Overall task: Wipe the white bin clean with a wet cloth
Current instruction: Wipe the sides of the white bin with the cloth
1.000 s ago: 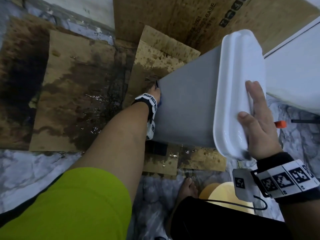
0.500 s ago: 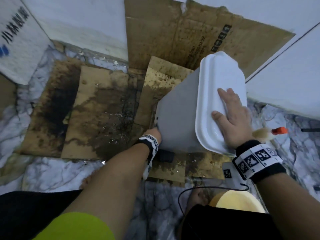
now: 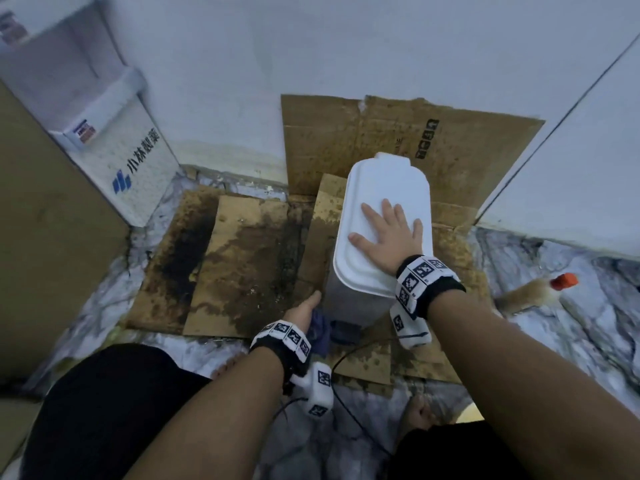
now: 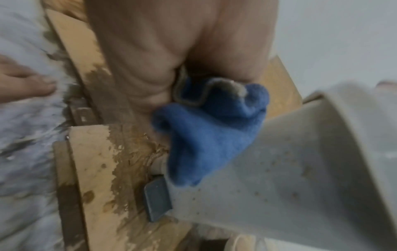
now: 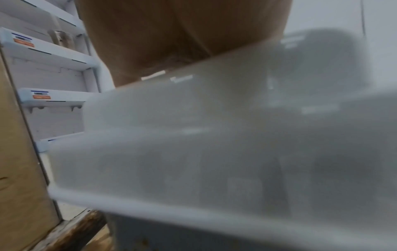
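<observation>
The white pedal bin [image 3: 360, 299] stands on wet cardboard [image 3: 242, 271] by the wall — light, smooth plastic, likely to slide. The right hand [image 3: 391, 233] lies flat-fingered on its lid; the left hand [image 3: 304, 311] clutches the blue cloth [image 4: 212, 129] at its lower side.

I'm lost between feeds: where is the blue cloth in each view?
Head: blue cloth low centre, in the left hand at the white bin's base.
Left wrist: cloth centre, against the bin wall.
Right wrist: not in view.
Shared landmark: the bin.
</observation>
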### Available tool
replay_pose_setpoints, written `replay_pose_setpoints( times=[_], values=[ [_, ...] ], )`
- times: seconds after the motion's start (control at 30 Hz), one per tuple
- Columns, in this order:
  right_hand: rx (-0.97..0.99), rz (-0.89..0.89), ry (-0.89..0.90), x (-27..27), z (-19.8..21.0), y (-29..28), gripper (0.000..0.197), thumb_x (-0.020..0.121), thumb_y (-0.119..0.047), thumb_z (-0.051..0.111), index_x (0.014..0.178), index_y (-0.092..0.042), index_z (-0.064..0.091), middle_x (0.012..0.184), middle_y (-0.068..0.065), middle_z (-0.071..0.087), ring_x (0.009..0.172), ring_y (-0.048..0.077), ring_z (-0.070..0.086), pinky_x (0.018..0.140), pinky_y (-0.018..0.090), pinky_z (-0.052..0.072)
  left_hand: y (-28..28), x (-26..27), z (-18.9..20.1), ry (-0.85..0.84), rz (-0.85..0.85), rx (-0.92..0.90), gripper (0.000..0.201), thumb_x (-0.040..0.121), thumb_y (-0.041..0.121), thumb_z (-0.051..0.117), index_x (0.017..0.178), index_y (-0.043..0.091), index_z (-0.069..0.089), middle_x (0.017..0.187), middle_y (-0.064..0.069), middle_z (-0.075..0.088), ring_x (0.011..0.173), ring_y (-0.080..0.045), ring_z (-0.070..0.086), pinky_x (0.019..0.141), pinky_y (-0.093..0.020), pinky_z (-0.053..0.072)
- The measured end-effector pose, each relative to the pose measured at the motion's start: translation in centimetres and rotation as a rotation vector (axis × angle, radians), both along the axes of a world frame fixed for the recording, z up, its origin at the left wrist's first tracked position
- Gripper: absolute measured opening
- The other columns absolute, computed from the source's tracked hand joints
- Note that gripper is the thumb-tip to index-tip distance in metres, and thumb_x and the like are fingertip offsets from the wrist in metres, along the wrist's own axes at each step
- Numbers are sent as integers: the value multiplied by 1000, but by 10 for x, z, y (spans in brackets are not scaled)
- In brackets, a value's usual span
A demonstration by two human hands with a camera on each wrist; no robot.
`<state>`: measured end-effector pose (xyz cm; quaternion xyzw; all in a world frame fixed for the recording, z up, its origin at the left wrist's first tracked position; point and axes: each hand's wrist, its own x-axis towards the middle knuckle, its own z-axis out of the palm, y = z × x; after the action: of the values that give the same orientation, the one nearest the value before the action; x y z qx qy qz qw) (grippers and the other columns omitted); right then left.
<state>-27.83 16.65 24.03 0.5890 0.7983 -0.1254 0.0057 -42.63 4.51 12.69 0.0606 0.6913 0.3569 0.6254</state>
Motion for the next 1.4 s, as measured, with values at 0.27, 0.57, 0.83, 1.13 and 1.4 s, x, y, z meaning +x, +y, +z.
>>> replay_pose_setpoints(
  times=[0.27, 0.57, 0.83, 1.13, 1.4],
  values=[
    [-58, 61, -46, 12, 13, -15, 70, 92, -64, 33, 152, -37, 8, 162, 5, -8, 149, 28, -7, 119, 50, -1, -12, -24, -12, -55, 95, -16, 32, 65, 12, 57, 34, 7, 53, 61, -11, 44, 54, -26, 42, 55, -31, 34],
    [-33, 152, 11, 57, 4, -53, 65, 98, -48, 38, 153, -34, 6, 162, 6, -9, 149, 25, -8, 118, 41, -7, -26, 10, 41, -123, 407, 89, 18, 87, 9, 47, 72, -1, 44, 73, -11, 48, 61, -28, 45, 57, -32, 37],
    [-64, 131, 17, 38, 30, -12, 64, 98, -45, 41, 153, -32, 11, 162, 8, -2, 149, 26, -3, 119, 42, -2, 0, 28, 66, -193, 516, 243, 15, 91, 7, 41, 97, 2, 54, 84, -13, 54, 67, -24, 50, 60, -34, 44],
    [-101, 112, 13, 22, 63, 49, 63, 98, -46, 42, 153, -29, 16, 161, 12, 6, 149, 28, 4, 118, 45, 4, 81, 53, 108, -224, 723, 418, 46, 87, 3, 52, 133, -1, 45, 109, -16, 56, 88, -31, 58, 73, -38, 47],
    [-106, 108, 57, 21, 76, 82, 59, 99, -44, 40, 152, -26, 21, 160, 15, 12, 148, 29, 9, 118, 44, 10, 117, 51, 102, -380, 473, 614, 71, 79, -21, 26, 143, 8, 38, 131, -19, 53, 118, -37, 53, 91, -43, 48]
  ],
)
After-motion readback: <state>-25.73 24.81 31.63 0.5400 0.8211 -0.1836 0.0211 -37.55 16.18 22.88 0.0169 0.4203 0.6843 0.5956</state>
